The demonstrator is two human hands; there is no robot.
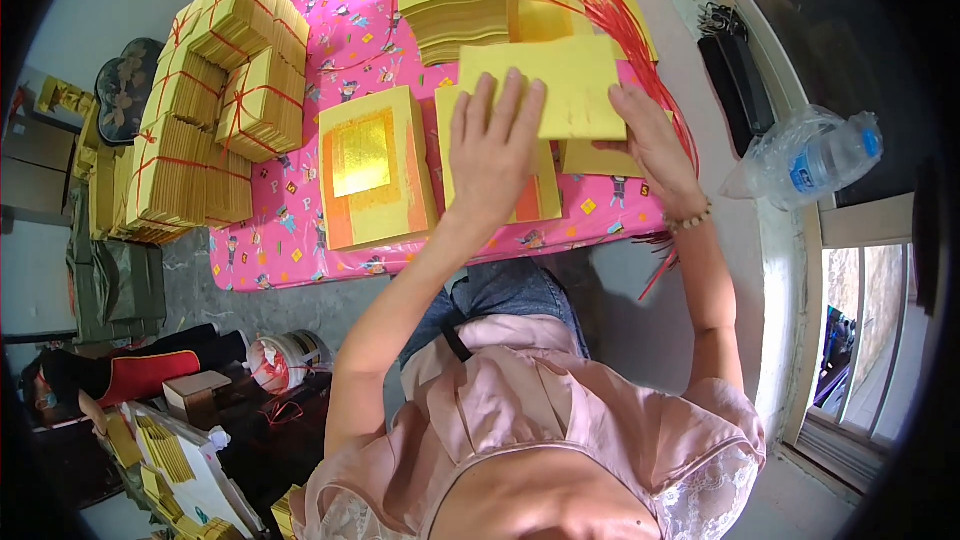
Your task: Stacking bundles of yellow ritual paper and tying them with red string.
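Both hands are on a sheaf of plain yellow paper sheets point(565, 85) held just above the middle of the pink patterned worktop point(300, 230). The left hand point(492, 145) lies flat and open, fingers spread, pressing on the sheaf's near left part, while the right hand point(655, 140) grips its right edge, thumb side on top, fingers apparently curled under. The sheaf hangs over a stack of yellow paper with an orange band point(530, 195), partly hidden by the left hand. To the left of that lies a thicker stack topped with a gold foil square point(372, 168); farther away is a tall loose stack point(452, 0), and red strings point(610, 10) trail across the far right of the worktop. Tied bundles point(225, 90) bound with red string are piled at the far left. The step in hand looks like squaring or counting off a sheaf before it joins a stack; the next move likely calls for aligning its edges with the stack beneath and keeping the thin sheets from fanning apart.
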